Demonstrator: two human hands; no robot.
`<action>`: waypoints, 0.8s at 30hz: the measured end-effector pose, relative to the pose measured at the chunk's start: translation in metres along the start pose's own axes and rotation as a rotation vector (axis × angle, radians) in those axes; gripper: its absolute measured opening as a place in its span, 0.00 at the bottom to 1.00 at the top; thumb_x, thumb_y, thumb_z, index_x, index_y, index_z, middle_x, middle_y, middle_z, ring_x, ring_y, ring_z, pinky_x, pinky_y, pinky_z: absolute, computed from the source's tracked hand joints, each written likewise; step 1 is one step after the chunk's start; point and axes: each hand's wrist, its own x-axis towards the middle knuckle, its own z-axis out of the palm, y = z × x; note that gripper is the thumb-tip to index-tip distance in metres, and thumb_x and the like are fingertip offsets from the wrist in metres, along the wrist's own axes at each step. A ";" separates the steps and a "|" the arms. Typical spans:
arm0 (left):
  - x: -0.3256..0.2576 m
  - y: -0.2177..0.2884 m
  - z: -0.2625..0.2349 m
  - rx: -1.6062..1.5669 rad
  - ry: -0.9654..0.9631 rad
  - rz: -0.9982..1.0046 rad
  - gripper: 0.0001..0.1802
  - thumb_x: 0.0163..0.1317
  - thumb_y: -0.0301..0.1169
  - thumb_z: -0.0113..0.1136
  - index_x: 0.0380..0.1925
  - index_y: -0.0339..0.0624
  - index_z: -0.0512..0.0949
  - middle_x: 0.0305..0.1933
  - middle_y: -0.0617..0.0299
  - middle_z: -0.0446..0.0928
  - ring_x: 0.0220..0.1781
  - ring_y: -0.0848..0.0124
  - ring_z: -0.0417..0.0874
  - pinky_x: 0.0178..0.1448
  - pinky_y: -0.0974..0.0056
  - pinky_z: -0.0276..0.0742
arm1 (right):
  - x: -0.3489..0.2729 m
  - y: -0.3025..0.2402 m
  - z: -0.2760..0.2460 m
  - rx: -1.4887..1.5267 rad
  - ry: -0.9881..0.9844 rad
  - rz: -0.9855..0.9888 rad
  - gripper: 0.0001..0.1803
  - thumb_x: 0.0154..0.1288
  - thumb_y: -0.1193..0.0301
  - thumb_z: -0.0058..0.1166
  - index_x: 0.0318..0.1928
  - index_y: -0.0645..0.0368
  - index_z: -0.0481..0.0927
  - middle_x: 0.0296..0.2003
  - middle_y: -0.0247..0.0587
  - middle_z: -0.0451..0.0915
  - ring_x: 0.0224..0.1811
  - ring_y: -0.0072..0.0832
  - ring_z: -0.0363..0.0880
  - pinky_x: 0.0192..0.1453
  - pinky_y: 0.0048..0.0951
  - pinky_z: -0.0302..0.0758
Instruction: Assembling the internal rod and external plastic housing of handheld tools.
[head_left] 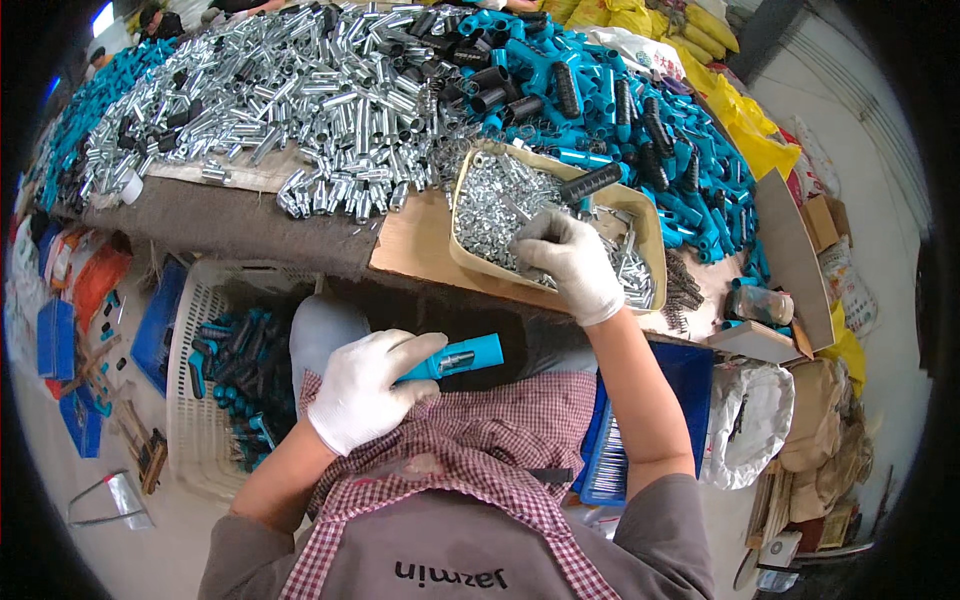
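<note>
My left hand (362,388), in a white glove, is closed round a teal plastic tube-like part (478,355) above my lap. A slot in its side shows a shiny metal piece inside. My right hand (572,262), also gloved, is over a cream plastic tray (657,250), its fingers bent together. Whether something small is between those fingers I cannot make out. Small silvery metal parts (488,205) fill the tray's left side, and longer metal pins (632,268) lie at its right. A black ribbed sleeve (590,184) rests across the tray.
Behind the tray spreads a heap of metal tubes (340,90), beside teal plastic handles (600,90). Springs (683,295) lie right of the tray. A white basket (190,400) of teal-and-black parts stands at my left; a blue bin (690,385) is at my right.
</note>
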 end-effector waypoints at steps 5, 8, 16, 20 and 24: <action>0.002 0.002 -0.004 0.066 -0.012 0.053 0.31 0.41 0.31 0.76 0.51 0.40 0.81 0.41 0.52 0.83 0.41 0.54 0.84 0.46 0.56 0.80 | -0.025 -0.006 0.029 -0.113 -0.257 0.001 0.12 0.61 0.75 0.57 0.44 0.67 0.83 0.32 0.38 0.83 0.33 0.22 0.81 0.41 0.26 0.79; 0.003 0.005 -0.004 0.126 -0.041 0.042 0.36 0.41 0.32 0.75 0.57 0.41 0.77 0.37 0.53 0.82 0.38 0.54 0.83 0.43 0.55 0.78 | -0.037 0.003 0.045 -0.326 -0.373 -0.175 0.11 0.59 0.71 0.59 0.38 0.64 0.86 0.31 0.45 0.87 0.31 0.29 0.85 0.40 0.31 0.80; -0.001 -0.003 0.005 0.185 -0.052 0.069 0.44 0.43 0.32 0.73 0.65 0.42 0.70 0.32 0.54 0.79 0.33 0.55 0.80 0.38 0.53 0.76 | -0.059 0.020 0.063 -0.335 -0.349 -0.108 0.09 0.57 0.71 0.62 0.36 0.62 0.85 0.34 0.48 0.83 0.36 0.38 0.85 0.43 0.32 0.80; -0.002 -0.006 0.004 0.195 -0.057 0.052 0.44 0.43 0.32 0.72 0.66 0.43 0.69 0.32 0.53 0.79 0.34 0.54 0.81 0.38 0.52 0.77 | -0.076 0.025 0.066 -0.405 -0.268 -0.360 0.13 0.54 0.71 0.65 0.41 0.60 0.84 0.40 0.47 0.82 0.43 0.43 0.83 0.49 0.36 0.80; -0.002 0.000 0.004 0.089 -0.160 -0.122 0.42 0.46 0.33 0.73 0.65 0.44 0.69 0.41 0.49 0.82 0.42 0.49 0.84 0.44 0.51 0.80 | -0.084 0.032 0.066 -0.665 -0.256 -0.443 0.27 0.46 0.75 0.66 0.51 0.57 0.79 0.42 0.45 0.80 0.47 0.44 0.79 0.53 0.39 0.77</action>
